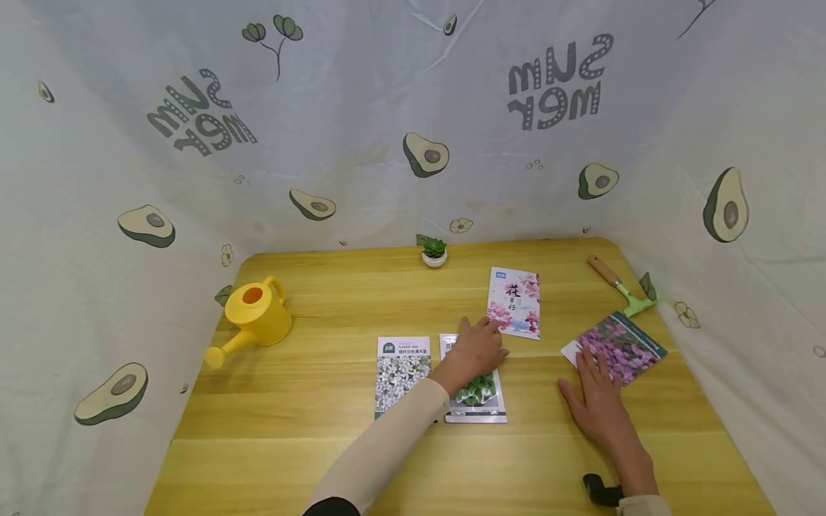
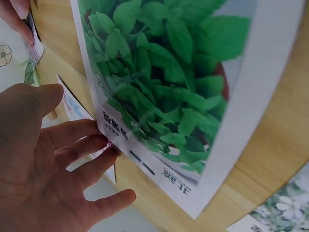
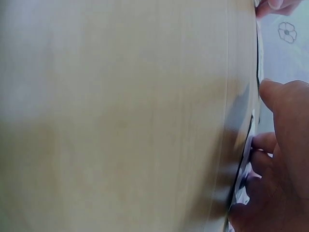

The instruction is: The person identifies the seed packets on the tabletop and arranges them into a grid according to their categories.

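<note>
In the head view my left hand [image 1: 476, 349] lies over the upper part of a packet with green leaves [image 1: 477, 393], close to the lower edge of a pink-blossom packet [image 1: 514, 301]. The left wrist view shows that hand [image 2: 72, 159] with its fingers extended, fingertips at the edge of the leaf packet [image 2: 159, 82]. To the right, my right hand [image 1: 601, 408] rests its fingers on a tilted packet of purple flowers [image 1: 618, 345]. A white-flower packet [image 1: 401, 374] lies left of the leaf packet, partly covered by the left sleeve.
A yellow watering can [image 1: 261, 315] stands at the table's left. Near the back edge is a small potted plant [image 1: 434, 254]. A green tool with a wooden handle [image 1: 605, 271] lies at the back right. Printed cloth [image 1: 361, 179] hangs around the table.
</note>
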`<state>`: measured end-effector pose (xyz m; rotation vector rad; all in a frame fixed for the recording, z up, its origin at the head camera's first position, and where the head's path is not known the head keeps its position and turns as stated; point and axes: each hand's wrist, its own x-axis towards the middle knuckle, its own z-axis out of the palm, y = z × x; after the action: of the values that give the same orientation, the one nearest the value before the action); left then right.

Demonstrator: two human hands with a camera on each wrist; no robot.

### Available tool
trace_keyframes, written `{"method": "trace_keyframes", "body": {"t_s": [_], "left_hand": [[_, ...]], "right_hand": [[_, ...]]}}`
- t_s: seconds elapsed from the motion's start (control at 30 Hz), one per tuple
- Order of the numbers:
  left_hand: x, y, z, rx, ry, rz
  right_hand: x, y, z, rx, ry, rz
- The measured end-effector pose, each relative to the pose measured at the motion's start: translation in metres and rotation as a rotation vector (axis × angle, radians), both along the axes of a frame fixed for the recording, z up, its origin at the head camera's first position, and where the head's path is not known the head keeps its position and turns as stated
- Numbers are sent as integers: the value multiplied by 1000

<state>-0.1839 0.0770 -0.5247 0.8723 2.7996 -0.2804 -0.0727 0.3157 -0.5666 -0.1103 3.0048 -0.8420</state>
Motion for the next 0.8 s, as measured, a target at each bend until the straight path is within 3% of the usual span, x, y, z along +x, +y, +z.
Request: {"method": "trace_keyframes", "body": {"t_s": [0.37,0.6,0.8], "left_hand": [[-2,-10,-4,61,0,39],[-6,-15,1,49,12,36],[-12,-28,9,70,-24,80]], "right_hand": [[-3,-1,0,21,-22,-1],[-2,0,0,12,-13,-4],[-2,-1,-1,8,-6,-1]]}}
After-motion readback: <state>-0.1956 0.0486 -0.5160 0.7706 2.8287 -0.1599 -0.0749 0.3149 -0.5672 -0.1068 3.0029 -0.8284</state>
